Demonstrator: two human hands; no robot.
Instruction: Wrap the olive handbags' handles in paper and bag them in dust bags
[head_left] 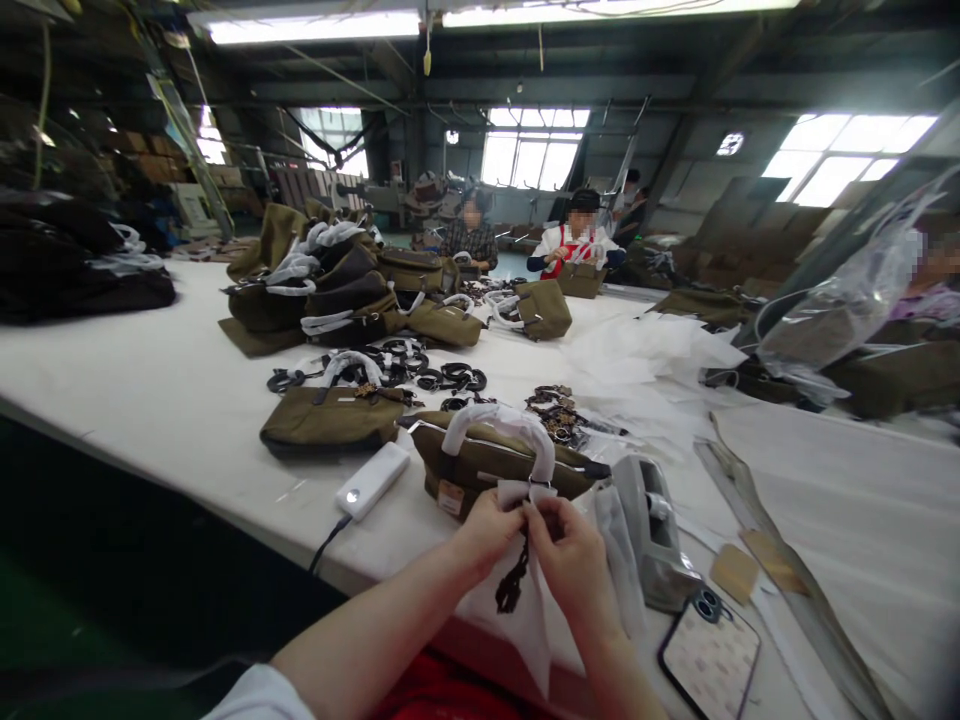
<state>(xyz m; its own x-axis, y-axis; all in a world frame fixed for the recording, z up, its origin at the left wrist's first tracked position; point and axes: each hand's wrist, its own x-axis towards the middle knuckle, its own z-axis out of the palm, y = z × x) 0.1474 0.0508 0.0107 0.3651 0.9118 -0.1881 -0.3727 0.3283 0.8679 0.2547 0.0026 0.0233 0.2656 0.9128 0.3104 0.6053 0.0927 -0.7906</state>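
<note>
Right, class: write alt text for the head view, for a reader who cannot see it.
Two hands, left and right, pinch white paper and a dark chain at an olive bag's wrapped handle. More bags, a tape dispenser and phone lie nearby.

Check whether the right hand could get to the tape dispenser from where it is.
Probably yes: the tape dispenser sits just beside the right hand with nothing between, though that hand is pinching white wrapping paper.

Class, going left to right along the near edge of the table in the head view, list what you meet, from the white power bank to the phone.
Power bank → left hand → right hand, both pinching white wrapping with a dark chain → tape dispenser → phone.
</note>
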